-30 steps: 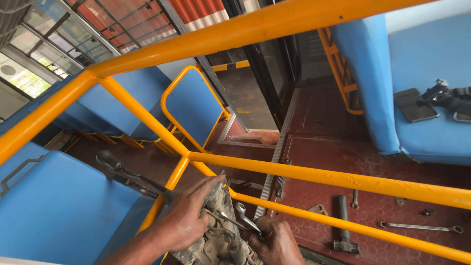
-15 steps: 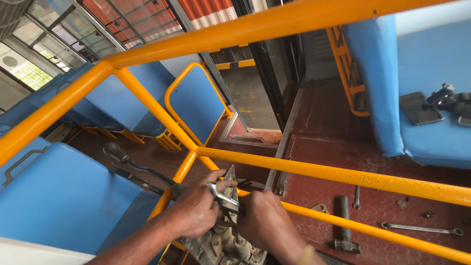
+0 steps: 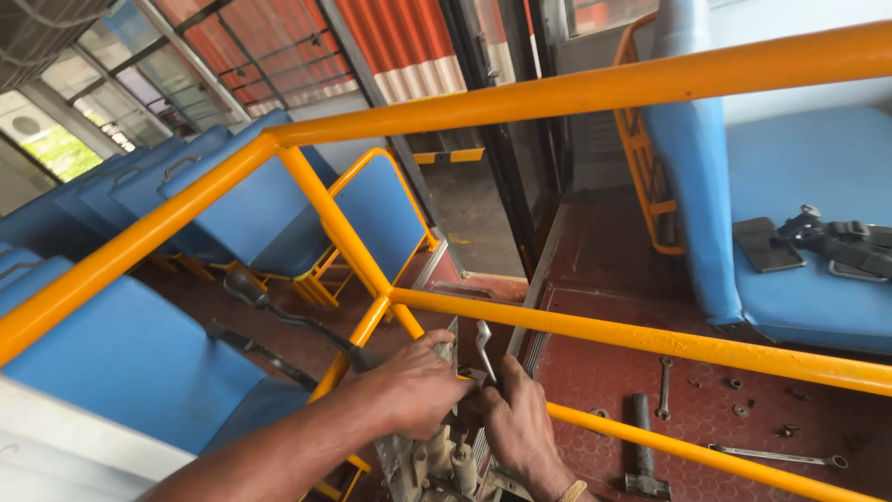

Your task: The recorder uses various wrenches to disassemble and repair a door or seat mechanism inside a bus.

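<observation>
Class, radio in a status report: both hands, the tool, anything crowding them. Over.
Left hand and right hand both on the bent silver metal spanner. Spanner over the grimy grey metal mechanism. Yellow steel rail crosses close behind.

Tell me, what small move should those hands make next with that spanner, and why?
Probably a short swing of the spanner. It stands upright between the left hand and right hand, its lower end down at the grey metal assembly. The yellow rail runs close behind, so only a small arc looks free.

Glossy painted metal rails (image 3: 650, 336) (yellow), matt blue seats (image 3: 130, 353), textured floor (image 3: 604, 381).
</observation>
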